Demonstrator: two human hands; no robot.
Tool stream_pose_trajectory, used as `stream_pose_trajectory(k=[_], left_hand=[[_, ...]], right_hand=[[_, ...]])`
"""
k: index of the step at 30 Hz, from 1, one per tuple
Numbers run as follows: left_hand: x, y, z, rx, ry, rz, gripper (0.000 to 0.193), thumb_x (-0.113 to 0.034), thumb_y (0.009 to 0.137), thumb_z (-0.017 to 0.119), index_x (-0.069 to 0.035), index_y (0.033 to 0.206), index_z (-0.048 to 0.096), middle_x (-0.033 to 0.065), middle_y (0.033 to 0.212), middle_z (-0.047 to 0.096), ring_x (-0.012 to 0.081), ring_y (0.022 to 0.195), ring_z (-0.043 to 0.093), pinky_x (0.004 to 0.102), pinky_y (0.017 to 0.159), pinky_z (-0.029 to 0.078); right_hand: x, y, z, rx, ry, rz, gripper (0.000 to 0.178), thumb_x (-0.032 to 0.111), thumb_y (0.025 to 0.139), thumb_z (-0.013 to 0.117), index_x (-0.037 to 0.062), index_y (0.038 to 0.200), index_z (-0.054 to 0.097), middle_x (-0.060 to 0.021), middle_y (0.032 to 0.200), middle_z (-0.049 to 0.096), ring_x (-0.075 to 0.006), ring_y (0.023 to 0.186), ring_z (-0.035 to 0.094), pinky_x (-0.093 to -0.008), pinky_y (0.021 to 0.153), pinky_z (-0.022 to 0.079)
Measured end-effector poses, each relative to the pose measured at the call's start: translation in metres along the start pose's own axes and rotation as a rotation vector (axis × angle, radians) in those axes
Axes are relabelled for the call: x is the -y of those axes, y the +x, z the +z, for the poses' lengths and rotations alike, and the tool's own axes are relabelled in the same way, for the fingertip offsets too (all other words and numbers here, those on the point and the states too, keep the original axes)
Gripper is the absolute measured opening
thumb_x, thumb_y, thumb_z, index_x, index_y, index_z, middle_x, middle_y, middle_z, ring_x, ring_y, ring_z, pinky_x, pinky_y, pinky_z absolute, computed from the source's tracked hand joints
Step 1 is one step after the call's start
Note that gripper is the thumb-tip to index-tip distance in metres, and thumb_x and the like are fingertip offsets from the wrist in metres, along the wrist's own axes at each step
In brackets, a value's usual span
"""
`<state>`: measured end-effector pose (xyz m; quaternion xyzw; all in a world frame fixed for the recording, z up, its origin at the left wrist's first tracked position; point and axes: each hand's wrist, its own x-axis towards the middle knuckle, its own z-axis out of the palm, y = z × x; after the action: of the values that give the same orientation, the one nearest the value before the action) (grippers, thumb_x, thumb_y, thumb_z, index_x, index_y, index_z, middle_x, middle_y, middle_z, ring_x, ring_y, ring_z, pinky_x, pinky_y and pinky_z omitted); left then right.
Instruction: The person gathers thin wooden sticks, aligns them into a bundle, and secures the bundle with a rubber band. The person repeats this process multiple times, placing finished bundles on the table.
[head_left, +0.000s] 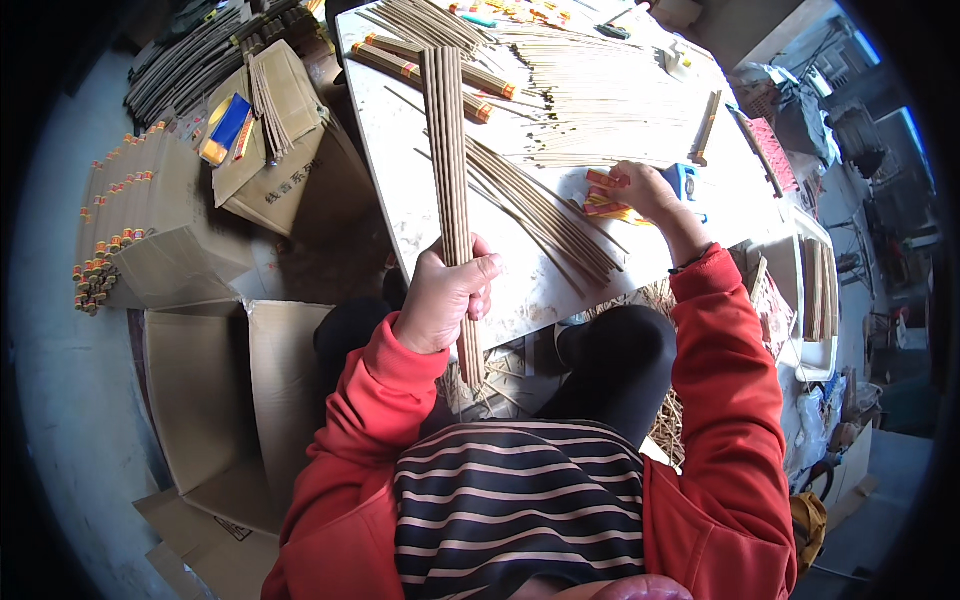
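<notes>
My left hand (450,290) is wrapped round a bundle of brown incense sticks (447,150), held upright over the table's near edge. At the table's right, the fingers of my right hand (648,190) are closed on a red-and-yellow paper label (608,180). More such labels (612,209) lie in a small pile beneath those fingers. A blue tape dispenser (680,182) stands just beyond that hand. Between my hands, loose incense sticks (545,215) are fanned out across the white table (410,190).
Banded incense bundles (425,72) and many thin sticks (590,90) cover the far tabletop. Left of the table stand a closed carton (300,180), an open carton (200,390) and stacked banded bundles (115,220). A white tray (818,350) with sticks is at the right.
</notes>
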<state>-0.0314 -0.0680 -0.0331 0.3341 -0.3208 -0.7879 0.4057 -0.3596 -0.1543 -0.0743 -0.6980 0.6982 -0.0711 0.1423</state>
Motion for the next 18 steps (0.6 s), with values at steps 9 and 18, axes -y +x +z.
stream_pose_trajectory(k=[9,18], left_hand=[[-0.002,-0.002,0.002,0.010,0.007,-0.002,0.011,-0.006,0.080,0.061,-0.004,0.079,0.050,-0.0003,0.054,0.044,0.0065,0.039,0.040,0.0203,0.037,0.034],[-0.021,-0.031,0.034,0.052,0.159,-0.004,0.013,-0.008,0.081,0.059,-0.005,0.080,0.046,-0.0013,0.050,0.040,0.0067,0.038,0.036,0.0208,0.038,0.031]], right_hand=[[0.036,-0.018,-0.028,-0.170,0.309,-0.055,0.024,0.019,0.079,0.065,-0.0004,0.092,0.063,-0.0108,0.073,0.064,-0.0168,0.066,0.060,-0.0297,0.064,0.047],[0.103,-0.081,-0.071,0.203,1.298,-0.088,0.024,0.013,0.088,0.054,-0.0063,0.103,0.057,-0.0066,0.072,0.061,-0.0106,0.061,0.056,-0.0209,0.054,0.045]])
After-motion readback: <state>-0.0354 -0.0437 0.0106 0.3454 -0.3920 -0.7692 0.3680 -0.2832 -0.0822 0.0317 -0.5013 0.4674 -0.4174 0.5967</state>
